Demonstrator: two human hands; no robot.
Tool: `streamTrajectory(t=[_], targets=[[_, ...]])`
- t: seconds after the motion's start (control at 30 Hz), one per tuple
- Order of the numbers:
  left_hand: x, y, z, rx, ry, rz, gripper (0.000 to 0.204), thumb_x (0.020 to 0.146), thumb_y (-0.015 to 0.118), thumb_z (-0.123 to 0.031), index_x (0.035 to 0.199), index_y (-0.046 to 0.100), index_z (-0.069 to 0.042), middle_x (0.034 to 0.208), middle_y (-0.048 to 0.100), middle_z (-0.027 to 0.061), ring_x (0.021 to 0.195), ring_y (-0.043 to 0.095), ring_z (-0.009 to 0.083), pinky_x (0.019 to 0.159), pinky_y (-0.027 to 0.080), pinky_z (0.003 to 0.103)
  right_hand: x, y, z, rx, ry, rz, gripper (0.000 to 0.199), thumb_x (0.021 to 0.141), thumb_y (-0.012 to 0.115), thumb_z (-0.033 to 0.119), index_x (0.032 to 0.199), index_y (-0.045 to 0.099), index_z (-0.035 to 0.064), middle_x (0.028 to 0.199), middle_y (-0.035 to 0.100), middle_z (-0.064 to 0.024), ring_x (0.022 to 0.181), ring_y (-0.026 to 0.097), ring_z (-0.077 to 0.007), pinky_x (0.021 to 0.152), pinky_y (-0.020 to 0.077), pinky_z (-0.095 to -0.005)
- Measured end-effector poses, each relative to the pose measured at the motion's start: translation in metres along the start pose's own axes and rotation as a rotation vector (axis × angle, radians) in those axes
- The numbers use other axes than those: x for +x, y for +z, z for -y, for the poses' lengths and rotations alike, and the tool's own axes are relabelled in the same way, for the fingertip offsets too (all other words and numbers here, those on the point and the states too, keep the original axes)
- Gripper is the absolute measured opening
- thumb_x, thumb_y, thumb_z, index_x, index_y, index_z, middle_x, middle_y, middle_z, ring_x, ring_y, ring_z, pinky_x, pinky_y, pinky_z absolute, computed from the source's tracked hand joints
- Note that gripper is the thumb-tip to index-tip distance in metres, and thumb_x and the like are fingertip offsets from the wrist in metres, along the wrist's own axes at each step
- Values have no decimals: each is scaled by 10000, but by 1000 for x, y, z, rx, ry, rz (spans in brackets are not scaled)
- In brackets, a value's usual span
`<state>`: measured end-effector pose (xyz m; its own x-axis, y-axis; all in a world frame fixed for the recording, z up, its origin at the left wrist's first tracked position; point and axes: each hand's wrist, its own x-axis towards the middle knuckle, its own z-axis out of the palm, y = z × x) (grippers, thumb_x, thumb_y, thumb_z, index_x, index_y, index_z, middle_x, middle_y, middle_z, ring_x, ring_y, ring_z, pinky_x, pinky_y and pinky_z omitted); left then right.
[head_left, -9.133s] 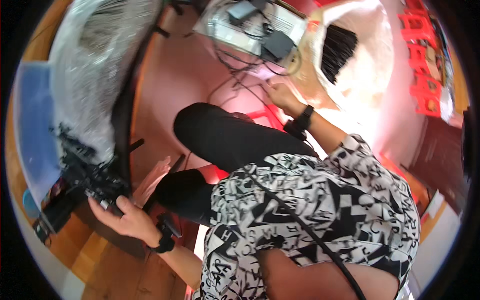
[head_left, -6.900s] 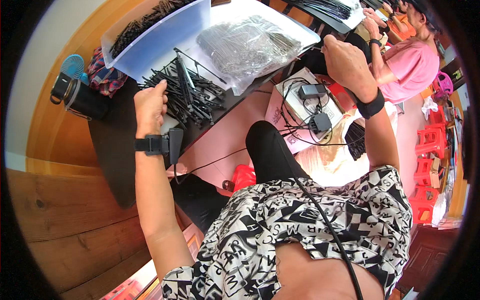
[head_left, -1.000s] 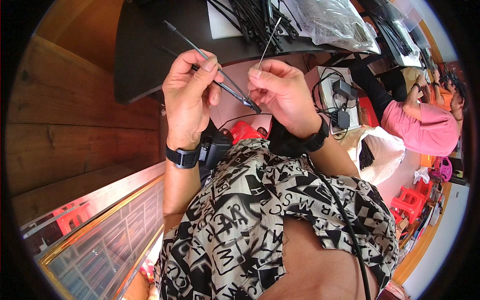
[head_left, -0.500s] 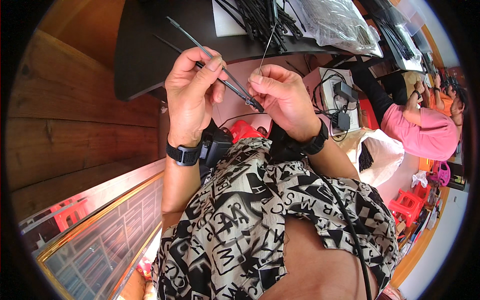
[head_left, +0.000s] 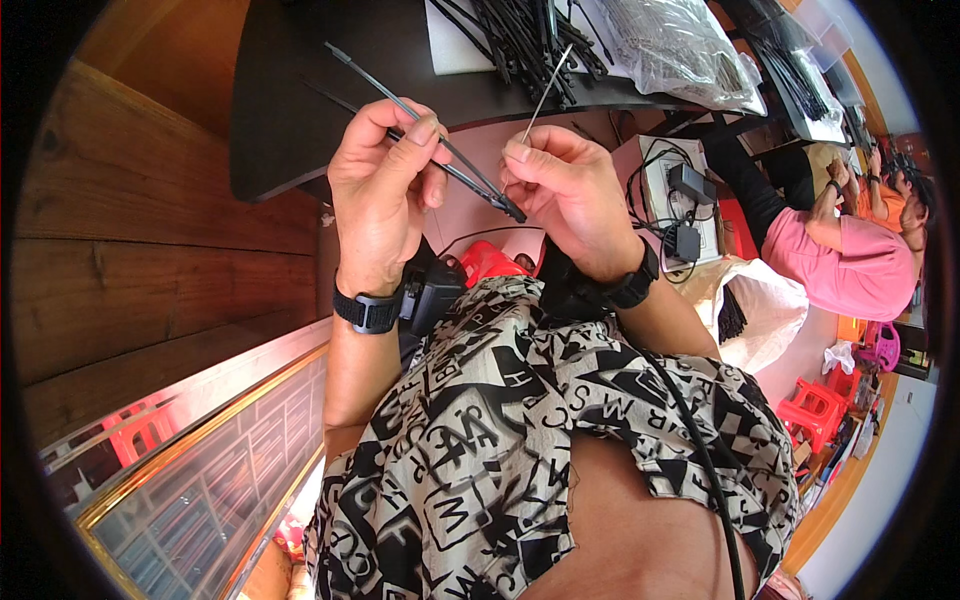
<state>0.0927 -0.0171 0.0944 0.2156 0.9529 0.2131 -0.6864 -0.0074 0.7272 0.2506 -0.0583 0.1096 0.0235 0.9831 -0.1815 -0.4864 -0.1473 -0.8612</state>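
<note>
Dark table (head_left: pixel 300 90) up top, w/ a pile of black ties (head_left: pixel 520 35) and a clear plastic bag (head_left: pixel 680 45) on it. Left hand (head_left: pixel 380 195) pinched shut on a long black tie (head_left: pixel 420 130), which slants from upper left down to the right hand (head_left: pixel 565 195). Right hand's fingers closed on a thin pale strip (head_left: pixel 545 95) pointing up. Hands nearly touching, just below table edge.

we saw a dark table (head_left: pixel 290 110) with a heap of black strips (head_left: pixel 520 35) and a clear plastic bag (head_left: pixel 675 45). under it lay black adapters (head_left: pixel 690 185). a person in pink (head_left: pixel 850 270) sat near red stools (head_left: pixel 815 410).
</note>
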Motion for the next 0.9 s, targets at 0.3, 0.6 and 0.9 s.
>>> streamTrajectory(t=[0.3,0.6,0.9], targets=[[0,14,0,342,-197,-38,147,805,616,-35,942,583,8,682,549,17,457,427,33,384,321,161,4,4,3,-837,-230,143,121,827,556,88,789,567,-27,617,542,-17,517,413,-75,469,362,-262],[-2,17,11,518,-77,-115,343,793,627,-45,1103,499,28,738,565,59,507,468,45,392,322,163,-5,8,-9,-783,-157,115,88,809,540,39,847,574,-33,578,515,-33,524,425,-54,459,372,-259],[1,0,5,179,-342,-92,106,822,577,-63,906,550,-5,729,580,75,491,482,77,422,330,183,-6,-3,0,-656,-8,264,106,831,539,42,887,598,-25,630,518,18,580,435,-24,485,373,-213]])
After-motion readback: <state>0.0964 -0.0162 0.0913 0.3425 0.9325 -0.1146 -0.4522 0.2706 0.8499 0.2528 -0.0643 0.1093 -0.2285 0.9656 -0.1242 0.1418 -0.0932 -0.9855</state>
